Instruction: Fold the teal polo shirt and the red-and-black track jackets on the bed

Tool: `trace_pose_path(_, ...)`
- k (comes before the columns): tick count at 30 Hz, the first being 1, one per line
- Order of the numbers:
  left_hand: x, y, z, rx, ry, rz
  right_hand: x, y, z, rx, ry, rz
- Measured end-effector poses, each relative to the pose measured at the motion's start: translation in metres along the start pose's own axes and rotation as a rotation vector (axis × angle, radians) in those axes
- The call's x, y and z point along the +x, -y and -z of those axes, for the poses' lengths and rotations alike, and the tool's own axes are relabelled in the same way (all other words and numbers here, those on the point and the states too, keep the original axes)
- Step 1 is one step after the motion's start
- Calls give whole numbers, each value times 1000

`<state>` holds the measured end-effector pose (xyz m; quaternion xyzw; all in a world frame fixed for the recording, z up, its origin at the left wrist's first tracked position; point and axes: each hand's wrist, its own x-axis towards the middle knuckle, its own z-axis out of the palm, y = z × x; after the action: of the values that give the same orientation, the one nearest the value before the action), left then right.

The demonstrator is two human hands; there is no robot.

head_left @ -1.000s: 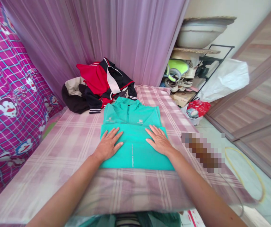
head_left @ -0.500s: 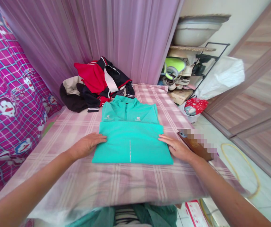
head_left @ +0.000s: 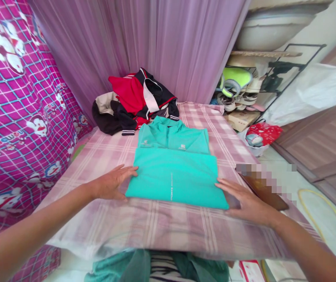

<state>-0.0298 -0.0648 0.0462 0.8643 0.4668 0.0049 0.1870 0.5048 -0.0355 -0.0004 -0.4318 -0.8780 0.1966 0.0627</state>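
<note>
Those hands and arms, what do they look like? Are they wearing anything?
The left hand and right hand are human, with fingers and thumbs; no gloves, rings or bracelets show. The left forearm and right forearm are bare, no sleeves in view. Below, teal clothing shows either side of black-and-white striped cloth.

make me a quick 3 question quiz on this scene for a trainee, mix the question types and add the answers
1. True or false: the left hand and the right hand are at opposite sides of the turquoise garment.
2. Which is closest to the purple curtain?
A) the right hand
B) the heap of red and dark clothes
C) the left hand
3. Fill in: the cloth under the turquoise garment has a ____ pattern.

Key: 1 true; 2 B; 3 plaid
</note>
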Motion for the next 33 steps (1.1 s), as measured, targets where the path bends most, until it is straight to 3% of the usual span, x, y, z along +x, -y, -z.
trace_pose_path(10,-1,7,-16,90,-39,-62,-1,2,-12,-336,-246,213)
trace_pose_path(14,-1,8,-22,113,-89,-61,3,4,-8,-337,-282,249)
trace_pose_path(21,5,-1,-31,76,-242,-6,20,16,-1,-241,-322,190)
trace_pose_path(28,4,-16,9,-66,-432,-16,37,43,26,1,-444,87)
trace_pose_path(33,-4,-32,45,-169,-498,214,33,60,54,216,-531,-125)
